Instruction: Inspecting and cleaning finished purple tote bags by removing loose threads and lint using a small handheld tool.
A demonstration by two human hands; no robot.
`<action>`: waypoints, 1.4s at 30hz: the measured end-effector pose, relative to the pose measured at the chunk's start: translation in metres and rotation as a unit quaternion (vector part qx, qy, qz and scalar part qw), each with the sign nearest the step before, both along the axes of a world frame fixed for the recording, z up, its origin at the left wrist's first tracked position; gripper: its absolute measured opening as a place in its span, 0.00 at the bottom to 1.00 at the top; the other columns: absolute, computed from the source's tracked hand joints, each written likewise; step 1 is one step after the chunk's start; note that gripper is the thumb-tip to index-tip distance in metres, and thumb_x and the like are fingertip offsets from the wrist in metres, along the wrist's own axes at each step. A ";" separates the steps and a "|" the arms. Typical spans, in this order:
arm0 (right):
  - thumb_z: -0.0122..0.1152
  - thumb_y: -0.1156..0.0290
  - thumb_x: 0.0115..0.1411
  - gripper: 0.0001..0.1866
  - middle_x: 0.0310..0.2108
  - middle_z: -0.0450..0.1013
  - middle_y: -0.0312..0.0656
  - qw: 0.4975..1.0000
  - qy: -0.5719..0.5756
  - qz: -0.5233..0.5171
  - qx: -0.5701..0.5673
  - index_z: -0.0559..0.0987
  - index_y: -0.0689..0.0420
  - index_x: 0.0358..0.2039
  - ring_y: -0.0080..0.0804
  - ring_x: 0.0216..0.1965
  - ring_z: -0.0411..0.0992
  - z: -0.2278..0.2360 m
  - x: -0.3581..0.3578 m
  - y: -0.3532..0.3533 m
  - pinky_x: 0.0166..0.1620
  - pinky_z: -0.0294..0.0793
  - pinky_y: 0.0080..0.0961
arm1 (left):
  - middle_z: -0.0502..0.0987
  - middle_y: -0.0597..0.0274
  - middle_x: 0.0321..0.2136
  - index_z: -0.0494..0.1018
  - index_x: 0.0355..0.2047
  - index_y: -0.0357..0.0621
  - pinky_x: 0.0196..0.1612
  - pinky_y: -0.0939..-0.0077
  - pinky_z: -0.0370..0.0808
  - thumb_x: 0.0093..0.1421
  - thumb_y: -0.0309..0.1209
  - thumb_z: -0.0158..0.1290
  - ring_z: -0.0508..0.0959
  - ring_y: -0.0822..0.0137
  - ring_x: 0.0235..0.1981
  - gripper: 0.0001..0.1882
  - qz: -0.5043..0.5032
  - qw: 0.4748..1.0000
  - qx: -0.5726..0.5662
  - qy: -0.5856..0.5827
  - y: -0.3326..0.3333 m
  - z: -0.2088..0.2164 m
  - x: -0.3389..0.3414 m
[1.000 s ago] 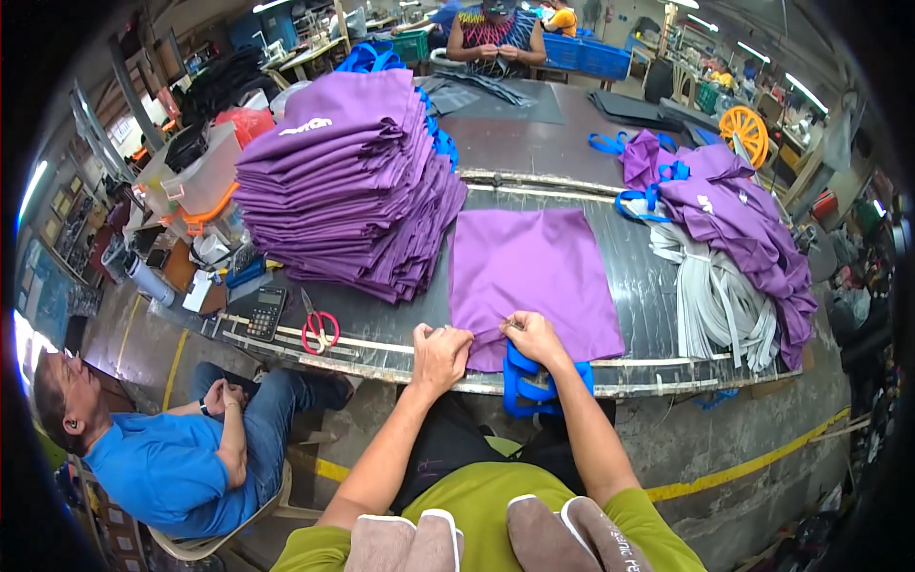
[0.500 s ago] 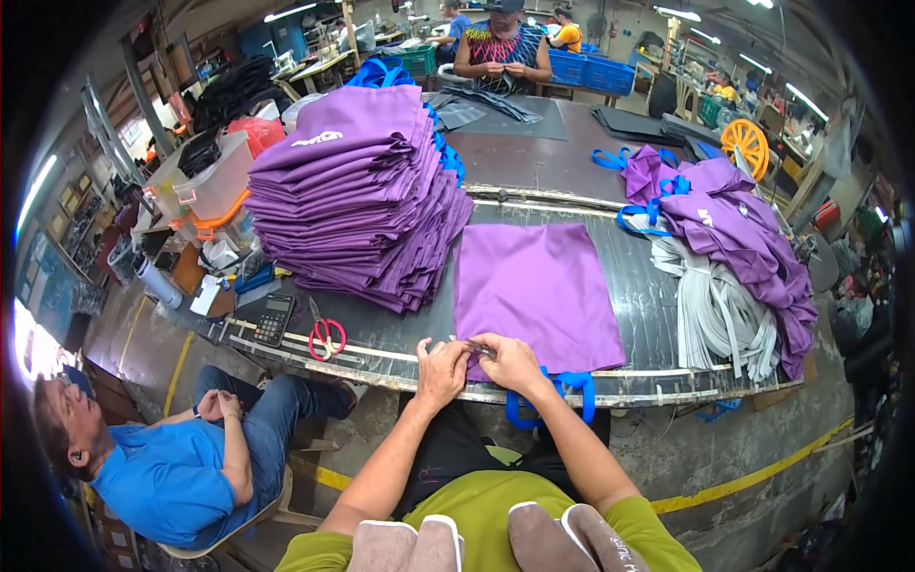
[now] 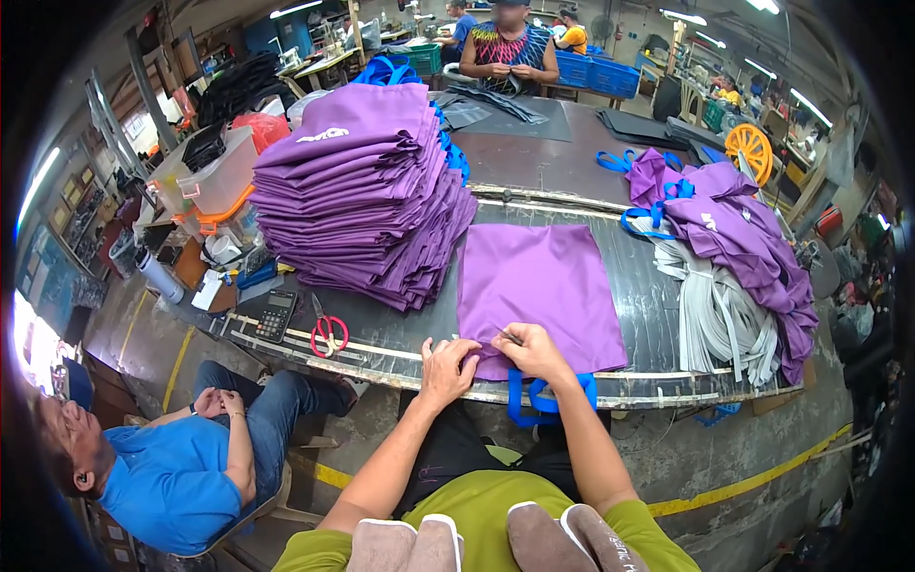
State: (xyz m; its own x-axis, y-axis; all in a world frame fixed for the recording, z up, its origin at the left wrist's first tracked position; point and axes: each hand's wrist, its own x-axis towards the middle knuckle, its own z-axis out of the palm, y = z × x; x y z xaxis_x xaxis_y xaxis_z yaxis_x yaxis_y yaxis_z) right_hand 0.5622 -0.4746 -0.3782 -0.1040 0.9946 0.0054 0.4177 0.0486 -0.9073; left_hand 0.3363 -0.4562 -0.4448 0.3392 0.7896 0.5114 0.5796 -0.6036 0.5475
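One purple bag (image 3: pixel 538 286) lies flat on the dark table (image 3: pixel 396 324) in the head view, spreading away beyond both hands. Its near left corner sits at the fingertips of the left hand (image 3: pixel 448 372), whose fingers are bent; whether they pinch the cloth, I cannot tell. The right hand (image 3: pixel 534 353) is closed on a small dark tool (image 3: pixel 513 337) over the bag's near part, just beside the left. Blue handles (image 3: pixel 516 405) hang past the table's edge near the right wrist. Red-handled scissors (image 3: pixel 329 336) lie to the left.
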 end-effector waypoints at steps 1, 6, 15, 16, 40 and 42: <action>0.69 0.68 0.72 0.10 0.32 0.85 0.38 0.994 0.098 0.028 -0.030 0.87 0.63 0.41 0.22 0.34 0.77 0.008 0.003 -0.003 0.40 0.77 0.27 | 0.86 0.67 0.38 0.84 0.48 0.54 0.69 0.36 0.58 0.67 0.35 0.63 0.83 0.60 0.43 0.10 0.001 1.000 0.000 0.000 0.003 -0.002 -0.001; 0.69 0.73 0.72 0.06 0.36 0.83 0.32 0.937 0.222 0.269 0.007 0.86 0.64 0.41 0.16 0.38 0.75 0.094 0.008 -0.069 0.43 0.77 0.23 | 0.85 0.68 0.34 0.85 0.43 0.54 0.70 0.39 0.58 0.68 0.35 0.63 0.83 0.62 0.41 0.06 0.016 0.994 -0.105 -0.018 0.011 -0.002 0.001; 0.80 0.58 0.55 0.27 0.45 0.84 0.42 0.928 -0.273 -0.074 0.242 0.84 0.56 0.52 0.39 0.46 0.82 0.009 -0.017 -0.054 0.55 0.72 0.43 | 0.85 0.66 0.36 0.82 0.39 0.52 0.68 0.36 0.60 0.64 0.35 0.62 0.82 0.58 0.44 0.05 0.033 0.997 -0.071 0.001 -0.002 0.000 0.005; 0.79 0.55 0.51 0.32 0.49 0.83 0.45 0.927 -0.316 -0.090 0.179 0.83 0.54 0.55 0.44 0.52 0.80 -0.013 -0.012 -0.050 0.58 0.68 0.48 | 0.85 0.66 0.37 0.81 0.38 0.52 0.68 0.35 0.60 0.63 0.35 0.62 0.82 0.58 0.45 0.05 0.029 0.998 -0.052 -0.004 -0.001 0.001 0.003; 0.61 0.55 0.73 0.20 0.32 0.82 0.56 0.986 -0.056 -0.157 0.024 0.81 0.63 0.43 0.50 0.39 0.84 -0.066 0.036 0.011 0.45 0.78 0.46 | 0.86 0.56 0.43 0.80 0.46 0.45 0.52 0.55 0.78 0.62 0.26 0.63 0.85 0.51 0.46 0.12 -0.020 0.999 -0.037 0.029 0.017 0.017 0.004; 0.60 0.53 0.74 0.21 0.34 0.82 0.58 0.988 -0.014 -0.152 -0.011 0.80 0.63 0.46 0.55 0.42 0.83 -0.061 0.023 0.012 0.47 0.78 0.49 | 0.86 0.55 0.43 0.80 0.45 0.44 0.52 0.56 0.79 0.61 0.25 0.63 0.86 0.50 0.47 0.11 -0.018 0.999 -0.042 0.029 0.018 0.011 0.000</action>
State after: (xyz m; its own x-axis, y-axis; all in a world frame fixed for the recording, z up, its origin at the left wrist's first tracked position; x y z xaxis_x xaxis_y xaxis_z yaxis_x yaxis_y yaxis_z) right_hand 0.5855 -0.4621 -0.4389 0.2001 0.9797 -0.0144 0.4357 -0.1021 -0.8943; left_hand 0.3361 -0.4378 -0.4335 0.3959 0.8153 0.4225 0.5906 -0.5784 0.5628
